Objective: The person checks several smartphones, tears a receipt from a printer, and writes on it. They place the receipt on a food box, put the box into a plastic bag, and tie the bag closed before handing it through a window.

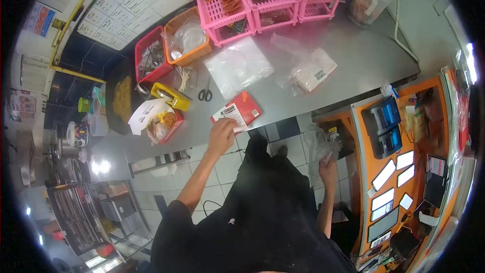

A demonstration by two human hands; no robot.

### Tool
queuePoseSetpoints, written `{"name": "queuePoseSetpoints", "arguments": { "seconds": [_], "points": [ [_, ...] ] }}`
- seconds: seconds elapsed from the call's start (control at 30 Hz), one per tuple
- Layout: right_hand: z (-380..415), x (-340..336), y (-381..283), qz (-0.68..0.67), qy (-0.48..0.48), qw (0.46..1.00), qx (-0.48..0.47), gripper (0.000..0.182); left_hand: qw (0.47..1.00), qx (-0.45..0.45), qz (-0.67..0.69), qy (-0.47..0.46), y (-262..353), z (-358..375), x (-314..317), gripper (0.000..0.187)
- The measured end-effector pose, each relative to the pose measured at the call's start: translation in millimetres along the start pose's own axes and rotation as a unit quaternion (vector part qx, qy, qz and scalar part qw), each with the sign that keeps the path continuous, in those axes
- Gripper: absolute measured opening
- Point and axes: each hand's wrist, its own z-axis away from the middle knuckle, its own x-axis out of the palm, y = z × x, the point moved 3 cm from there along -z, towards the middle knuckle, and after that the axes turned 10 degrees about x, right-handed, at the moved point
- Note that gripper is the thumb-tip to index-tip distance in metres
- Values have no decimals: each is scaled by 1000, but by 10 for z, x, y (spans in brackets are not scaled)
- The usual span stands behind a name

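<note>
My left hand (223, 134) is at the near edge of the metal counter, fingers closed on the white flap of a red and white food carton (246, 108). The carton lies on the counter with printed text and a code on it. My right hand (327, 168) is lower, beyond the counter edge, gripping a crumpled clear plastic bag (318, 144). To the left stands an opened food box (174, 130) with food showing inside and its white lid raised. Black scissors (205, 92) rest behind the carton, beside a stack of clear plastic sheets (237, 65).
Pink baskets (232, 33) with small packets line the counter's back. Orange (204, 49) and red baskets (161, 71) and a yellow holder (177, 102) stand left. A plastic-wrapped white pack (316, 71) lies right. An orange shelf (361, 136) with phones and tablets flanks my right side.
</note>
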Motion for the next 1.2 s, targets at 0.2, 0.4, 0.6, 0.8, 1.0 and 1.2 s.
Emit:
{"name": "queuePoseSetpoints", "arguments": {
  "seconds": [0.2, 0.4, 0.6, 0.8, 1.0, 1.2],
  "points": [
    [58, -135, -320, -30, 39, 999, -15, 50, 987, -33, -15, -156, 274, -262, -249, 48],
    [128, -309, -483, -52, 61, 996, -47, 48, 982, -42, -40, -179, -136, -465, -125, 32],
    [219, -348, -586, -47, 84, 993, -68, 36, 961, -105, -35, -252, -190, -518, 177, 55],
    [266, -175, -468, -76, 82, 992, -63, 46, 960, -126, -90, -232, 124, -677, 218, 103],
    [237, -392, -822, -113, 38, 993, -2, 38, 979, 12, -48, -198, -81, -566, 479, 112],
    [36, -557, -1342, -126, 77, 989, -4, 44, 977, -17, -14, -212, -335, -490, 449, 111]
  ]
}}
